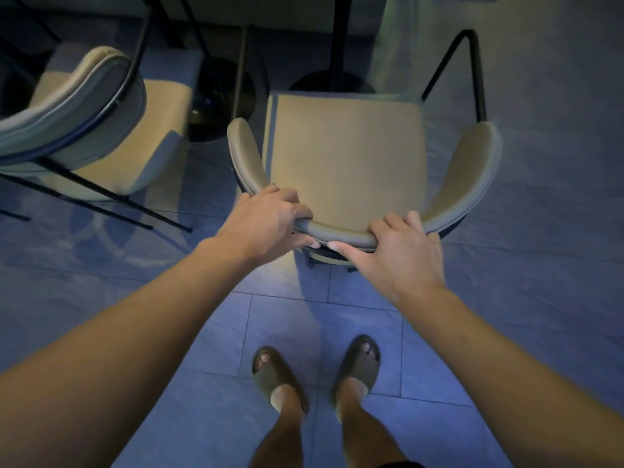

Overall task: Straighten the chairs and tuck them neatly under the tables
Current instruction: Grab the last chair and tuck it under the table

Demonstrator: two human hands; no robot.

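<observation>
A beige padded chair (347,150) with a curved backrest and black metal frame stands right in front of me, its seat facing a table's black pedestal leg (339,45). My left hand (270,224) grips the top of the backrest left of its middle, fingers curled over the rim and thumb underneath. My right hand (401,248) grips the same rim just to the right, thumb pointing left along the back. A second beige chair (101,130) stands at the left, turned at an angle.
A round black table base (219,92) sits between the two chairs. The second chair's thin black legs (111,201) stretch across the floor at the left. My feet in dark slides (317,373) stand on grey-blue floor tiles behind the chair.
</observation>
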